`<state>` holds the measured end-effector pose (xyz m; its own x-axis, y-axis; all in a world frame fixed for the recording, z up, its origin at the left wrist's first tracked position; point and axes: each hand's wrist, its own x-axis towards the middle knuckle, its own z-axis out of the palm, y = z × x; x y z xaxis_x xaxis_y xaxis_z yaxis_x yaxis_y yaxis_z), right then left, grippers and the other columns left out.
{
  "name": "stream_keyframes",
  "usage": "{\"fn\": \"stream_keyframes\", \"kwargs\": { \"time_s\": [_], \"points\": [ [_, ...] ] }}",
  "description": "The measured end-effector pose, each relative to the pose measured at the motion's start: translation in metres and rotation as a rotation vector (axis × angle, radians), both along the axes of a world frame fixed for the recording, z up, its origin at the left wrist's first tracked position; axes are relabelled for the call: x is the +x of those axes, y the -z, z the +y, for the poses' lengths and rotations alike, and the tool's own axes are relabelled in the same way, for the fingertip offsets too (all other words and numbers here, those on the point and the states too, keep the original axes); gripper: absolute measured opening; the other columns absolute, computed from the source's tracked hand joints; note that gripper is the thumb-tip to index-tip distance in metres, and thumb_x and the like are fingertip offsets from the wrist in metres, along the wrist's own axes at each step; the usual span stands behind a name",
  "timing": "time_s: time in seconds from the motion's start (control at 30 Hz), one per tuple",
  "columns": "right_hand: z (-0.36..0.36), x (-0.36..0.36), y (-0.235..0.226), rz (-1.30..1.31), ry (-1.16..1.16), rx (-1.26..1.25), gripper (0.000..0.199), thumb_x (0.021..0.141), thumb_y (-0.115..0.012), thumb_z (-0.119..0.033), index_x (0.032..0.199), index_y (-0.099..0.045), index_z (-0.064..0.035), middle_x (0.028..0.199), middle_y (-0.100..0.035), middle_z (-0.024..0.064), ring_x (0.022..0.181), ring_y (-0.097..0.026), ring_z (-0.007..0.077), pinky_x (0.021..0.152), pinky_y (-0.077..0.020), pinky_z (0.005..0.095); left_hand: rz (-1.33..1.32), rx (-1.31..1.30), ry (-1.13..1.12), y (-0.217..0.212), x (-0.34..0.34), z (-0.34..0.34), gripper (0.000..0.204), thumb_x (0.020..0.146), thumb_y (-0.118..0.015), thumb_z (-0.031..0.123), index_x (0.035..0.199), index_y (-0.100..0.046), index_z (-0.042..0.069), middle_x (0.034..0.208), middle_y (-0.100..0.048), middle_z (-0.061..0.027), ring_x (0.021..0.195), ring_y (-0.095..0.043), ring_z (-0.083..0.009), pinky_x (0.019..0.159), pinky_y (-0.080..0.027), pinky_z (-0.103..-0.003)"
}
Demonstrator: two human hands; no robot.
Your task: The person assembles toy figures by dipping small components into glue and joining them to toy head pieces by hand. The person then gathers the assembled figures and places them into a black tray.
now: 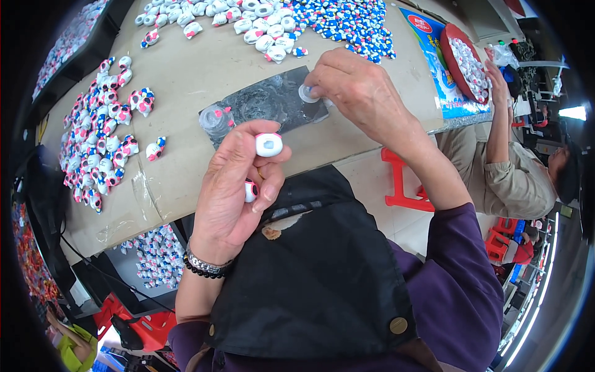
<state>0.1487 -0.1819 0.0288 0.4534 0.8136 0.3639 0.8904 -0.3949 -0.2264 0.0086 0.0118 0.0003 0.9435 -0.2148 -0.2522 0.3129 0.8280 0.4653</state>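
Observation:
My left hand (224,192) is closed, pinching a small white toy head (269,147) with a pink edge and a squarish recess facing up. A second white-and-pink toy piece (250,191) is tucked against its lower fingers. Over the right end of a dark, smeared board (263,99), my right hand (365,90) has its fingertips pressed together at a small translucent round dish (305,94). What those fingertips hold, if anything, is hidden. Another clear round dish (214,121) sits on the board's left end, with small pink bits (227,110) beside it.
Assembled toy figures (99,139) lie heaped on the table's left. White heads (266,31) and blue-and-white pieces (347,25) cover its far side. A red tray (455,46) of pieces stands at right, by a seated co-worker (517,173). A red stool (400,180) is below.

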Motion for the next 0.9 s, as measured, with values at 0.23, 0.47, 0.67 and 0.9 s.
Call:
{"fn": "stream_keyframes", "kwargs": {
  "time_s": [0.23,0.47,0.67,0.9],
  "points": [
    [-0.002,-0.006,0.004,0.187,0.12,0.134,0.009,0.079,-0.066,-0.001,0.088,-0.065,-0.0007,0.077,-0.061,0.0071,0.069,-0.06,0.0203,0.06,-0.0482,0.0317,0.008,-0.118,0.021,-0.003,0.01,-0.008,0.037,0.09,-0.065,0.014,0.123,-0.053,0.002,0.109,-0.065,-0.0123,0.079,-0.059,-0.0132,0.069,-0.048,-0.024],
    [-0.005,-0.016,-0.002,1.268,0.35,0.747,0.009,0.088,-0.065,-0.008,0.092,-0.067,0.0005,0.074,-0.062,0.0023,0.061,-0.055,0.0068,0.049,-0.0444,0.0203,-0.025,0.005,-0.053,-0.007,0.026,-0.022,0.032,0.089,-0.067,0.01,0.118,-0.054,0.003,0.106,-0.066,-0.0093,0.09,-0.064,-0.0172,0.082,-0.05,-0.029],
    [0.002,-0.036,-0.011,1.208,0.29,0.878,0.01,0.086,-0.067,-0.006,0.09,-0.065,0.0038,0.07,-0.061,0.005,0.052,-0.053,0.0067,0.045,-0.0417,0.0197,-0.059,0.033,-0.113,-0.005,0.033,-0.031,0.03,0.089,-0.066,0.011,0.115,-0.054,0.004,0.101,-0.066,-0.0074,0.088,-0.065,-0.0174,0.082,-0.05,-0.029],
    [0.006,-0.045,-0.007,1.119,0.255,0.869,0.008,0.086,-0.067,-0.004,0.088,-0.065,0.0038,0.072,-0.063,0.0057,0.053,-0.053,0.0051,0.045,-0.0411,0.0189,-0.109,0.108,-0.163,-0.003,0.033,-0.032,0.027,0.089,-0.067,0.011,0.112,-0.055,0.003,0.102,-0.066,-0.0086,0.088,-0.065,-0.0179,0.082,-0.051,-0.03]
  ]
}}
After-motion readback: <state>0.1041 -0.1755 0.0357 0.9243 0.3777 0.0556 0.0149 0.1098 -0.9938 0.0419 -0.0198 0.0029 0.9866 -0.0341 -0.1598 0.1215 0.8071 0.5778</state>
